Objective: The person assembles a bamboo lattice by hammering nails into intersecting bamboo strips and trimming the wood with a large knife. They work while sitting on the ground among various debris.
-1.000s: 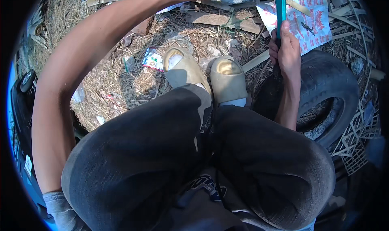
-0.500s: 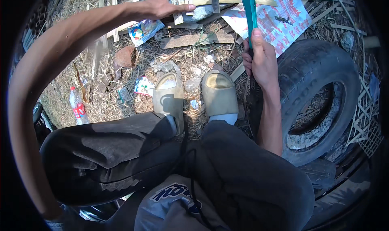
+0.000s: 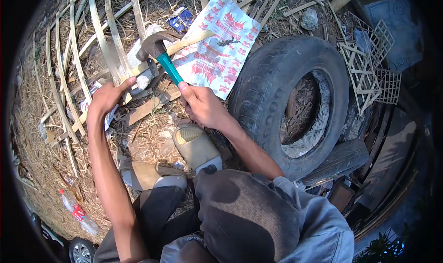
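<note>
My right hand (image 3: pixel 203 107) grips a claw hammer (image 3: pixel 170 70) by its teal and black handle. The hammer's dark head lies over a thin bamboo pole (image 3: pixel 196 40), close to its crossing with pale slats (image 3: pixel 115 36). My left hand (image 3: pixel 108 96) is closed around the pole and the lower end of a slat, thumb stretched along the wood; its other fingers are mostly hidden. Under the pole, by the hammer head, are a dark metal piece (image 3: pixel 153 68) and a whitish stone (image 3: pixel 144 81).
An old tyre (image 3: pixel 249 92) lies to the right, beside a red-and-white printed sheet (image 3: pixel 230 60). Broken lattice (image 3: pixel 364 85) is beyond the tyre. A plastic bottle (image 3: pixel 78 212) lies at lower left on dry grass. My sandalled feet (image 3: pixel 196 145) are just below the work.
The view has swung right, bringing more of the slat frame into sight. The hammer now tilts left with its head at the pole. Both hands keep their holds.
</note>
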Action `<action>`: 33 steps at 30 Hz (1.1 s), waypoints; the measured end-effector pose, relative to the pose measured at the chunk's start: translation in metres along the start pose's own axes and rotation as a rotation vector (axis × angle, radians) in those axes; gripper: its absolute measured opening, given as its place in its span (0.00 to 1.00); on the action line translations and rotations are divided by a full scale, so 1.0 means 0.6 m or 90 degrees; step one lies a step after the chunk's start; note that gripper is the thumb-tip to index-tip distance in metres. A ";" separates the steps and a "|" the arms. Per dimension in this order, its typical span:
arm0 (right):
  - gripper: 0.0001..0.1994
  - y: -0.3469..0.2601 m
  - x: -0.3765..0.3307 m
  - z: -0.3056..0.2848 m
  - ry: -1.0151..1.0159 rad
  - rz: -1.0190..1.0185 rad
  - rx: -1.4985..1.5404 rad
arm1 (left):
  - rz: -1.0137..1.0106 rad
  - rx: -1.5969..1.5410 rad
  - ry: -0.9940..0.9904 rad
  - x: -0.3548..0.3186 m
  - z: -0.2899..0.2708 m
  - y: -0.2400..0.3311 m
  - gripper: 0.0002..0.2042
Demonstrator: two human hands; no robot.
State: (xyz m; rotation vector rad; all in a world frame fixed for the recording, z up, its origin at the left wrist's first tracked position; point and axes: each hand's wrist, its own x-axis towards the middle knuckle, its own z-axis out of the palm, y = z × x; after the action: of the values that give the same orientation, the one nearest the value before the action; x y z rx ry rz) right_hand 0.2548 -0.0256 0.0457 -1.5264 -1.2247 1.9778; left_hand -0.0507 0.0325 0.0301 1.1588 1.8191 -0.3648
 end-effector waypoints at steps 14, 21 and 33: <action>0.21 0.012 -0.043 0.083 -0.017 -0.096 -0.080 | 0.082 0.017 0.401 -0.019 0.085 -0.040 0.33; 0.19 0.014 -0.042 0.083 -0.001 -0.097 -0.101 | 0.068 -0.006 0.381 -0.030 0.084 -0.027 0.31; 0.18 0.068 -0.051 0.109 0.038 -0.090 -0.015 | 0.097 -0.116 0.360 -0.052 0.056 -0.012 0.44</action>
State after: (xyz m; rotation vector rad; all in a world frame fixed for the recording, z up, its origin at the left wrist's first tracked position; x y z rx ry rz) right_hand 0.2151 -0.0976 0.0343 -1.4569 -1.2985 1.8213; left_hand -0.0342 -0.0103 0.0362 1.3477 2.1663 0.2415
